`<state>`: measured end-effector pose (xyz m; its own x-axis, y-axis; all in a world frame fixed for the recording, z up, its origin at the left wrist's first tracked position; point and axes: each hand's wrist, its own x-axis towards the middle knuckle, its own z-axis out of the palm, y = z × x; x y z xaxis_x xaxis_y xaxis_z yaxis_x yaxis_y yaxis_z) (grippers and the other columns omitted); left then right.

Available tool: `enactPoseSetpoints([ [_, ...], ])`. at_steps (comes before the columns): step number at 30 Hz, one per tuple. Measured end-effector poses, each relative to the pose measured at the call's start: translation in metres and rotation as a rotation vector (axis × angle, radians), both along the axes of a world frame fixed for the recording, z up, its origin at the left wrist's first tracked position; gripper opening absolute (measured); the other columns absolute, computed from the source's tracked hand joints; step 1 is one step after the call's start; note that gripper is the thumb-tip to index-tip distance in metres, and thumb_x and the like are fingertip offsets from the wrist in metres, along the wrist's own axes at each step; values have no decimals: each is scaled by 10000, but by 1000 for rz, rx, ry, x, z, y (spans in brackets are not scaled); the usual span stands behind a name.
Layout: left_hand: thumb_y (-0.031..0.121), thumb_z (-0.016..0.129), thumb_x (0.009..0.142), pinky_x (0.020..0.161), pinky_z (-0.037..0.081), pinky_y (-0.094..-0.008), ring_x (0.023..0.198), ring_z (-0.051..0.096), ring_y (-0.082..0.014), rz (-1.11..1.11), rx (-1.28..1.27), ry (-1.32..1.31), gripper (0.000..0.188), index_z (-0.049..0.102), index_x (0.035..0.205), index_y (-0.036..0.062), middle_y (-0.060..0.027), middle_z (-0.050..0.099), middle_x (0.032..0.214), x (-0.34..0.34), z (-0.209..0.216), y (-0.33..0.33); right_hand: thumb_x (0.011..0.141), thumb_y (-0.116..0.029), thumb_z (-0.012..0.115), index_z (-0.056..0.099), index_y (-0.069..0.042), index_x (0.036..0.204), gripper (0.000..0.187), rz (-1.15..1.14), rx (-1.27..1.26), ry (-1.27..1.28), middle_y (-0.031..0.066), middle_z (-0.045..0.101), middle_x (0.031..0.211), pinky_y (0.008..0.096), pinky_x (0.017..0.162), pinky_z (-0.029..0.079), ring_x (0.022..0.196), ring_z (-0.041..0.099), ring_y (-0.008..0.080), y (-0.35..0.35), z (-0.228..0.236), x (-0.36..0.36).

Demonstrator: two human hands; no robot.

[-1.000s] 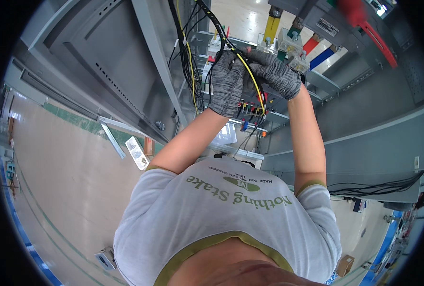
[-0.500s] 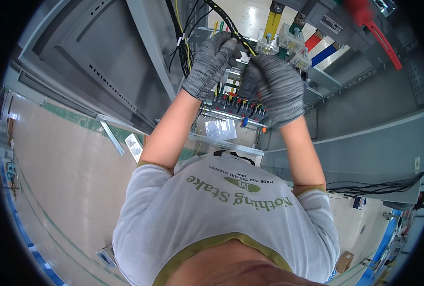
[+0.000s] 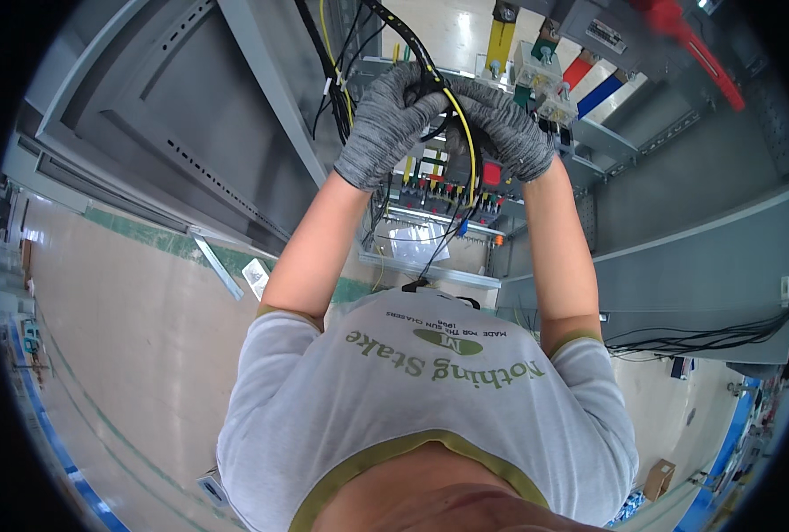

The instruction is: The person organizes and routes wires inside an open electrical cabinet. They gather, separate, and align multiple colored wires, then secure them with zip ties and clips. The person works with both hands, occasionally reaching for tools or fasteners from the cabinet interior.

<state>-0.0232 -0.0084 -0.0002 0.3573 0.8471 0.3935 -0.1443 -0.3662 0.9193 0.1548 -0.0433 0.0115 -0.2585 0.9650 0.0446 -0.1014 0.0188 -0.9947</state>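
Note:
A black-wrapped wire bundle (image 3: 409,40) comes down from the top edge to between my hands. My left hand (image 3: 384,124), in a grey knitted glove, is closed around its lower part. Against the same spot, from the other side, my right hand (image 3: 508,131) pinches the bundle, also gloved in grey; its fingertips are partly hidden. From the grip a yellow wire (image 3: 472,146) and several thin black wires hang down in front of a row of terminals (image 3: 447,197) with red, yellow and green parts.
A grey cabinet door panel (image 3: 181,133) stands at left. Loose black cables (image 3: 345,106) hang beside its frame. Yellow, red and blue busbars (image 3: 603,95) with clear insulator blocks lie at upper right, near a red handle (image 3: 700,53). Black cables (image 3: 705,335) trail at lower right.
The yellow wire and black wires now hang below the hands, over the terminals. My right hand has moved left and up, closer to my left hand.

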Motion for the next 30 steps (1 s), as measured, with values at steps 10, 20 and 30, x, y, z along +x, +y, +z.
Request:
enactPoseSetpoints([
  [10,247,561,905,577,402,-189,655,483,-56,-60,-113,33,259,631,1016,25,-3,563,752,-5,11,-7,841,-150,604,653,-68,935,135,-565,811,-1023,107,647,849,365,695,508,785,640,260,-53,32,-25],
  [20,186,599,873,548,401,-207,605,469,-67,-38,20,180,248,630,1049,13,-22,596,780,-5,18,-2,881,-109,571,608,-17,1090,231,-331,478,-532,131,651,927,302,742,512,827,634,191,0,0,2],
  [30,170,582,883,599,409,-201,767,538,-71,-167,-63,89,334,590,1180,18,-43,654,905,-9,10,4,834,-137,630,658,-43,945,149,-561,731,-784,104,676,869,330,778,504,827,658,252,5,28,9],
])
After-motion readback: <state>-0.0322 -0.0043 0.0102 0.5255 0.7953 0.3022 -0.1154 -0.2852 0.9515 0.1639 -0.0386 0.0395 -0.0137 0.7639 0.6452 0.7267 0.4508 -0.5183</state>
